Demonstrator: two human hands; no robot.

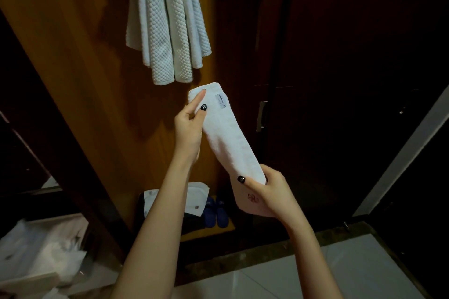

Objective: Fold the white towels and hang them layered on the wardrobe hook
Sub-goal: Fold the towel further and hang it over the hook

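Spanning the middle of the view, a folded white towel (pixel 230 133) is held as a narrow strip, slanted from its upper end at 11 o'clock to its lower end at 5 o'clock. The upper end is pinched by the left hand (pixel 188 126), with the thumb laid on the front face beside a small sewn label (pixel 221 101) and the forefinger stretched along the edge. The lower end is gripped by the right hand (pixel 267 192), thumb pressed on the front and the other fingers curled behind. At 12 o'clock of the held strip, near but apart from it, waffle-textured white towels (pixel 167 24) are seen hanging in bunched layers against the orange wooden wardrobe panel (pixel 80 80); their point of suspension is cut off by the top edge. At 6 o'clock, on the wardrobe floor, a pair of blue slippers (pixel 215 211) is noted beside a white folded cloth (pixel 194 199). Crumpled white material (pixel 41 250) is recorded at 8 o'clock, and pale floor tiles (pixel 340 269) at 5 o'clock.
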